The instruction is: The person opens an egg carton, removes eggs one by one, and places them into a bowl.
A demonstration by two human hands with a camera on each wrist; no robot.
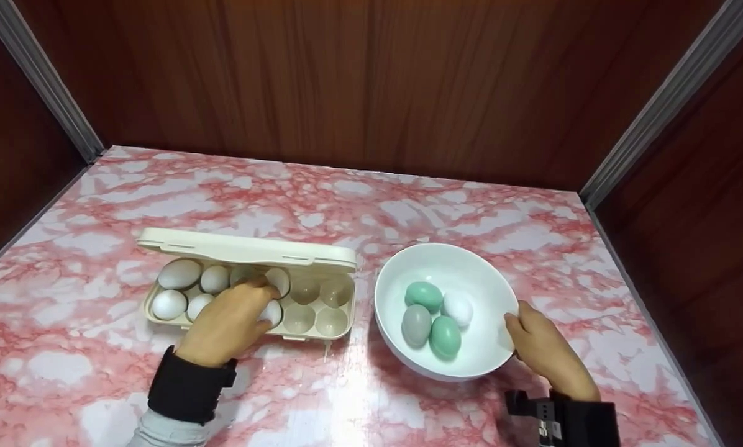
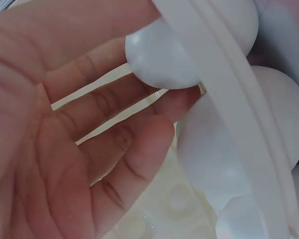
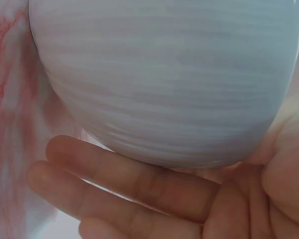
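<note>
A glossy tabletop [image 1: 359,205] printed with red-and-white marble veining fills the lower two thirds of the head view, boxed in by dark wood-grain panels [image 1: 346,74] across the top and sides.

Left of centre lies a cream egg carton [image 1: 322,332] of matte moulded plastic, its flat lid [image 1: 247,246] hinged open along the far edge. Smooth white eggs sit in the cups at its left end, while the four rounded cups at its right end show bare.

Just right of the carton, apart from it, stands a round white bowl [image 1: 464,261], glazed and shiny, with a thin rim. Inside it, at the lower middle of the frame, four ovals lie bunched and touching: two green eggs [image 1: 445,336], a grey egg [image 1: 415,325] and a small white egg [image 1: 458,308].

The right hand [image 1: 548,354], at the lower right, holds the bowl at its near right rim, thumb over the edge; in the right wrist view its fingers [image 3: 139,184] lie straight and close together under the curved, faintly banded outer wall.

The left hand [image 1: 228,323], at the lower left, reaches over the carton's middle cups. In the left wrist view its fingers [image 2: 114,164] are slightly parted and gently bent, their tips touching a glossy white egg [image 2: 159,57] beside the carton's rim; whether they pinch it I cannot tell.
</note>
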